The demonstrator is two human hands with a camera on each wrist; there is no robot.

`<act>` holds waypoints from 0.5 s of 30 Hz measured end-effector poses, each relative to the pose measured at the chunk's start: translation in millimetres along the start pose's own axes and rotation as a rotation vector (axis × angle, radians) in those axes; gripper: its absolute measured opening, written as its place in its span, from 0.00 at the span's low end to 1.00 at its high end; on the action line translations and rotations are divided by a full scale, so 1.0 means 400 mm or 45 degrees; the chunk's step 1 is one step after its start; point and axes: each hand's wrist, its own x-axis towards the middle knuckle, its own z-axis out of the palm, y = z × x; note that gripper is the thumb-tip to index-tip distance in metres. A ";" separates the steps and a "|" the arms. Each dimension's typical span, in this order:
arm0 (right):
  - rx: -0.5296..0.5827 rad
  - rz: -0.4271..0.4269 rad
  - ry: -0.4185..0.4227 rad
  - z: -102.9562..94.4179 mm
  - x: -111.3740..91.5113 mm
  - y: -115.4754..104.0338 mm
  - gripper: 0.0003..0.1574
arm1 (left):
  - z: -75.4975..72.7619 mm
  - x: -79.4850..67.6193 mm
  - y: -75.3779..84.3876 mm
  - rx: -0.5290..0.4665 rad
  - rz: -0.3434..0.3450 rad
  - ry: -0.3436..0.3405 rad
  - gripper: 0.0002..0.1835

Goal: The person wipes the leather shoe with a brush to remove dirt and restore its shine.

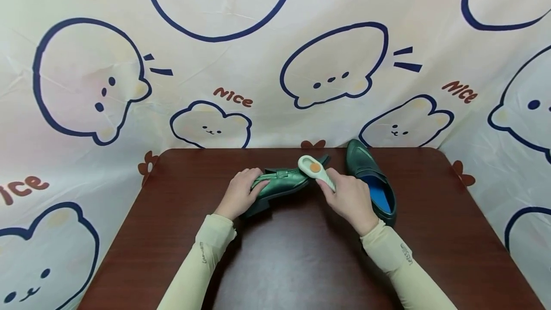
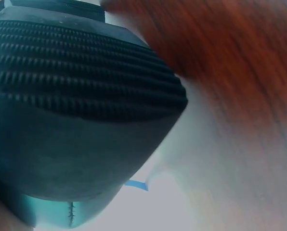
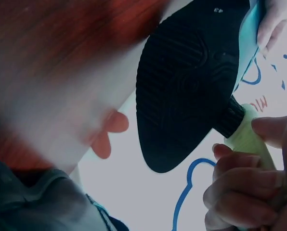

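Observation:
My left hand grips a shiny green loafer by its heel end, thumb over the opening's edge. The shoe is tilted, toe pointing right; its ribbed dark heel fills much of the left wrist view. In my right hand is a pale green brush with an orange spot on its back. Its short dark bristles are right at the upper edge of the shoe's toe. The dark patterned sole faces the right wrist camera.
A second green loafer with a blue insole stands on the brown table, just beyond my right hand. Behind the table's back edge hangs a white cloth printed with cartoon shapes.

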 end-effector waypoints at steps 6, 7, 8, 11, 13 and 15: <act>-0.032 0.097 0.048 -0.010 0.015 0.030 0.21 | 0.001 -0.002 0.003 -0.017 0.014 -0.010 0.09; -0.043 0.103 0.059 -0.011 0.018 0.034 0.22 | 0.001 -0.002 0.002 -0.012 0.015 -0.008 0.09; -0.057 0.104 0.074 -0.012 0.021 0.038 0.22 | 0.001 -0.003 0.001 -0.010 0.016 -0.004 0.09; -0.113 0.110 0.138 -0.013 0.029 0.046 0.22 | 0.002 -0.004 0.000 0.004 0.023 0.004 0.09; -0.146 0.121 0.170 -0.012 0.034 0.049 0.22 | 0.004 -0.004 -0.002 0.016 0.034 0.004 0.09; -0.165 0.135 0.177 -0.011 0.038 0.045 0.23 | 0.004 -0.005 -0.001 0.027 0.045 0.003 0.10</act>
